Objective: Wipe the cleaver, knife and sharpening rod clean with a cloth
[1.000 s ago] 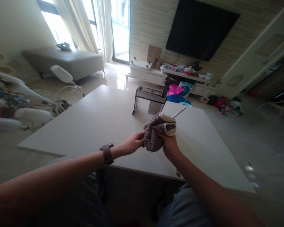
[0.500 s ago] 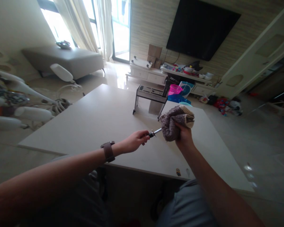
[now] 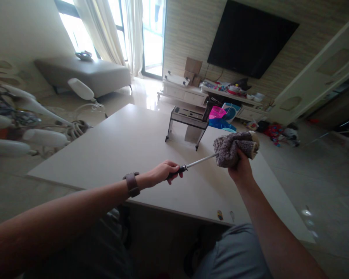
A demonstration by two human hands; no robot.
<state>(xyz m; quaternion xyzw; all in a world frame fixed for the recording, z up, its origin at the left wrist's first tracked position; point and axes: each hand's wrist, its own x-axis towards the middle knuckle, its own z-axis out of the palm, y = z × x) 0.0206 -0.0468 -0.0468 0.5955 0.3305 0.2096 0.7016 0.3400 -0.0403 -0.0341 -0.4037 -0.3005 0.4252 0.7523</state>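
Observation:
My left hand [image 3: 169, 172] is closed around the black handle of a sharpening steel [image 3: 202, 160], whose thin metal rod points right and slightly up. The rod's far end disappears into a folded grey-brown towel [image 3: 231, 150] with a cream side. My right hand [image 3: 242, 166] grips that towel from below and wraps it about the rod, hiding the tip. Both hands are above the white table [image 3: 128, 143]. Behind them stands a knife block [image 3: 189, 126] with clear sides and a slotted dark top; one dark-handled knife [image 3: 207, 110] sits in its right end.
Two small stickers or tags [image 3: 220, 215] lie at the table's near edge. Beyond the table are a pink basket [image 3: 217, 112] and a low TV cabinet [image 3: 183, 93]. White lamp-like parts with cables [image 3: 46, 138] crowd the left side.
My right hand has slid the towel rightward along the rod, away from the handle, so more bare metal shows. My left hand has shifted slightly left with the handle.

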